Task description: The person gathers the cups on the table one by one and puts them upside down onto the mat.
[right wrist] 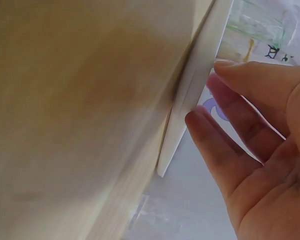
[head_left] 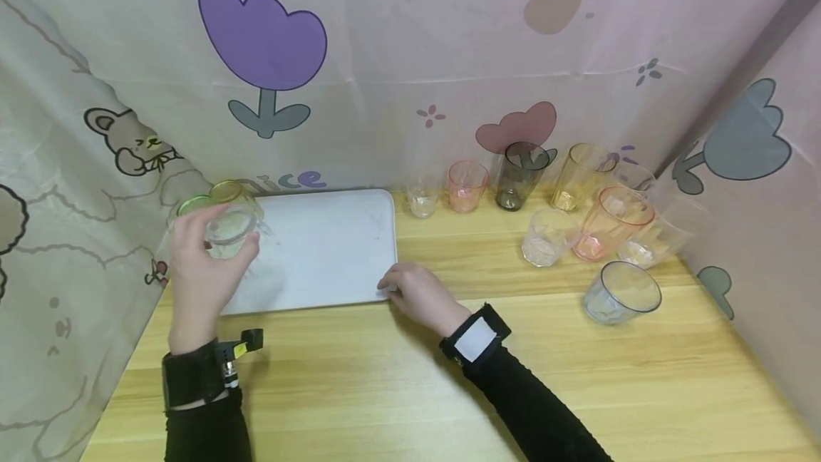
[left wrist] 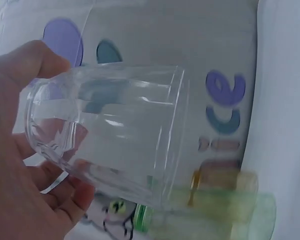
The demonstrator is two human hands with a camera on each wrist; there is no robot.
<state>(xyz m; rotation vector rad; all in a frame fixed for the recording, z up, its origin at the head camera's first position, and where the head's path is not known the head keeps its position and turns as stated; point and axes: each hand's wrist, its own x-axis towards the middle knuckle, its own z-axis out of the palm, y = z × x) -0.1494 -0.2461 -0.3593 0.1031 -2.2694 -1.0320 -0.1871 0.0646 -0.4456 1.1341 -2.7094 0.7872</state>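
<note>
My left hand (head_left: 202, 262) grips a clear glass tumbler (head_left: 229, 228) above the left end of a white tray (head_left: 327, 248). In the left wrist view the clear tumbler (left wrist: 107, 150) lies tilted in my fingers (left wrist: 65, 197), with a green cup (left wrist: 215, 220) and a yellow cup (left wrist: 222, 182) beyond it. Those green (head_left: 192, 204) and yellow (head_left: 226, 191) cups stand at the tray's far left corner. My right hand (head_left: 417, 294) rests at the tray's near right corner, fingertips (right wrist: 205, 117) touching the tray's edge (right wrist: 195, 85).
Several tumblers stand on the wooden table to the right of the tray: clear (head_left: 422, 195), pink (head_left: 467, 186), dark grey (head_left: 519, 175), amber (head_left: 577, 177), salmon (head_left: 609, 223) and a clear one nearest me (head_left: 621, 292). Patterned curtains close in the back and both sides.
</note>
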